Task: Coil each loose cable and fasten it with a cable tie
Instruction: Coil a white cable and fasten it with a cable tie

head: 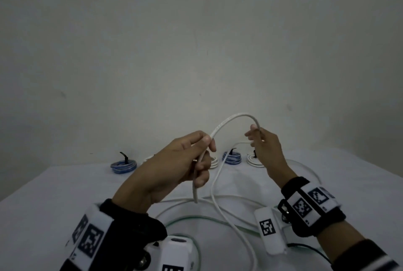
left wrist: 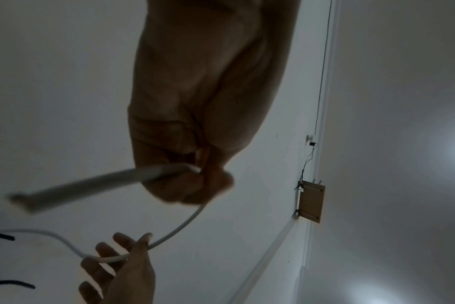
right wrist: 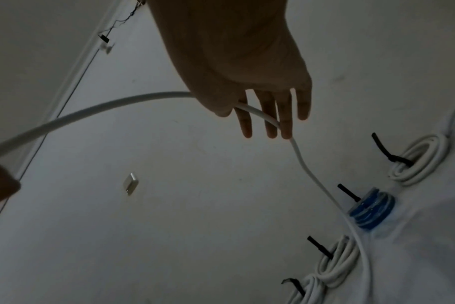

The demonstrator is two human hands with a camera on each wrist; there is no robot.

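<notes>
A loose white cable (head: 235, 116) arches in the air between my two hands, above the white table (head: 65, 183). My left hand (head: 202, 150) grips it a short way from its cut end (head: 195, 196), which hangs down below the fist. The left wrist view shows those fingers (left wrist: 195, 174) curled round the cable (left wrist: 179, 228). My right hand (head: 257, 137) pinches the cable further along. In the right wrist view its thumb presses the cable (right wrist: 91, 109) against nearly straight fingers (right wrist: 270, 123). From there the cable drops to the table and trails in wide loops (head: 231, 212).
Along the table's far edge lie coiled cables, each tied with a black tie: blue coils (head: 123, 166) (head: 231, 158) and white coils (head: 254, 159) (right wrist: 424, 158) (right wrist: 335, 265). A thin greenish cable (head: 196, 218) loops across the near table. A plain wall stands behind.
</notes>
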